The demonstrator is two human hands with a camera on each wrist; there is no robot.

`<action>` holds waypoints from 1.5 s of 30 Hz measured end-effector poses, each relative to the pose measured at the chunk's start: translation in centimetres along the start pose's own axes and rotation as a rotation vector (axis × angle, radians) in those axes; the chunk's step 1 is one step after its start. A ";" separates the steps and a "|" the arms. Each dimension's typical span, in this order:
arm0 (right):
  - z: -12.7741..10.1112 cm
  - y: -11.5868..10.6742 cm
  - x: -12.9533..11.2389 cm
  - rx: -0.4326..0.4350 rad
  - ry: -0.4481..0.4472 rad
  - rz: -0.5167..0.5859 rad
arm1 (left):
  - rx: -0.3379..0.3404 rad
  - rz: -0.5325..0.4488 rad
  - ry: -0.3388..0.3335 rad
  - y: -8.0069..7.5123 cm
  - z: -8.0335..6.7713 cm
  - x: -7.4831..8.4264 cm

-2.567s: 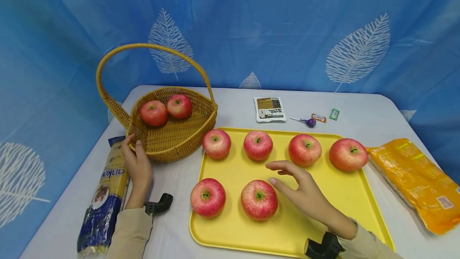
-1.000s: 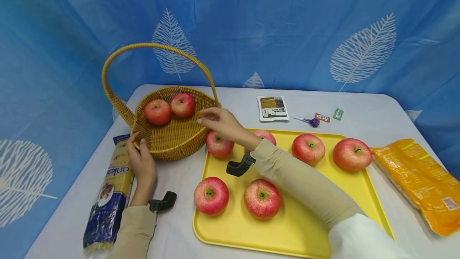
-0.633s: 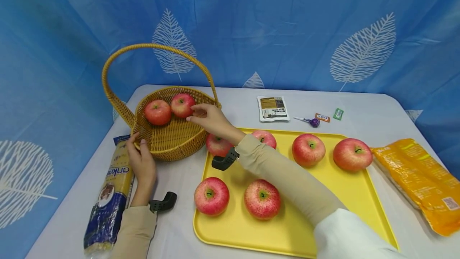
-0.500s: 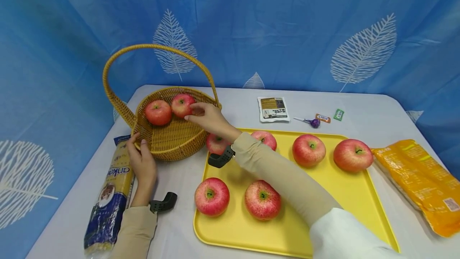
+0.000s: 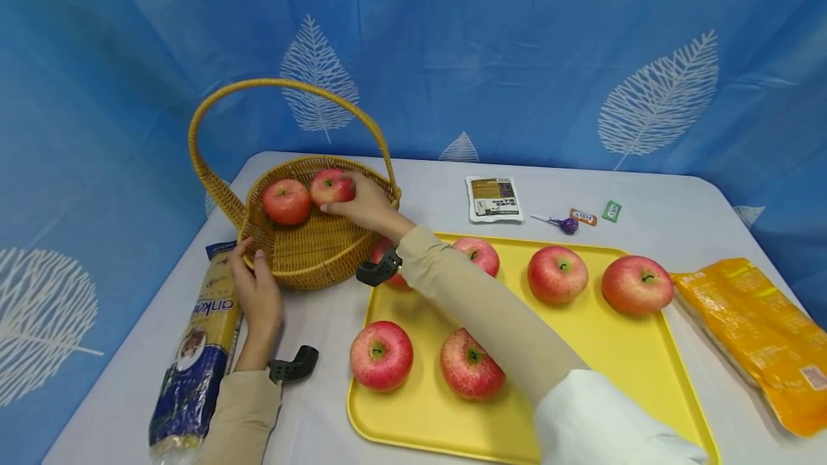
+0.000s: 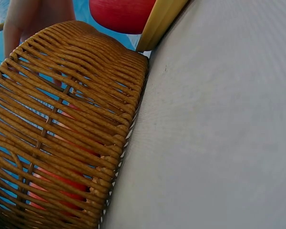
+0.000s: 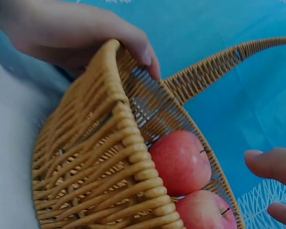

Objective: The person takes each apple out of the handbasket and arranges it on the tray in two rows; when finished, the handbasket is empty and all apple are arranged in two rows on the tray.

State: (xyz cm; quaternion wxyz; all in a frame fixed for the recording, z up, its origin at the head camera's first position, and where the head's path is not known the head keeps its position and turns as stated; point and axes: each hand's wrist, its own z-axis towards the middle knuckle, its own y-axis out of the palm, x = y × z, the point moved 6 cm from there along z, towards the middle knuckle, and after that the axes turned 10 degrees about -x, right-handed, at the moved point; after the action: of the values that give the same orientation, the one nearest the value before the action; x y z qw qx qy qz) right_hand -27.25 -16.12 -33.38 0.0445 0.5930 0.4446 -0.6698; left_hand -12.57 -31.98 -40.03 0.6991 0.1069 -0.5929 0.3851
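So far two apples sit in the wicker basket [image 5: 310, 250], and my right hand [image 5: 365, 203] curls its fingers around the right one [image 5: 329, 187], which is red, round, stem up, touching its neighbour [image 5: 286, 202]. My left hand [image 5: 255, 293] grips the basket's near rim, thumb over the edge. Right of the basket, six apples remain on the yellow tray [image 5: 581, 364], so I judge most of the work is left.

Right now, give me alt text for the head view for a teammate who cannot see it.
A right hand grips an apple inside a wicker basket beside a second apple, while the left hand holds the basket's rim. Six more apples sit on a yellow tray.
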 end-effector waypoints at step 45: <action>5.1 1.6 0.7 -0.179 0.113 -0.149 | 0.002 0.005 0.012 -0.1 0.5 0.5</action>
State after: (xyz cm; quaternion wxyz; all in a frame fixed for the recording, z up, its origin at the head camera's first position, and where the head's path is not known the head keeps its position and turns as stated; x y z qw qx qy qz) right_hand -30.36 -20.11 -35.30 0.0224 0.5887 0.5472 -0.5945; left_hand -12.91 -32.11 -39.42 0.7016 0.1038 -0.5888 0.3877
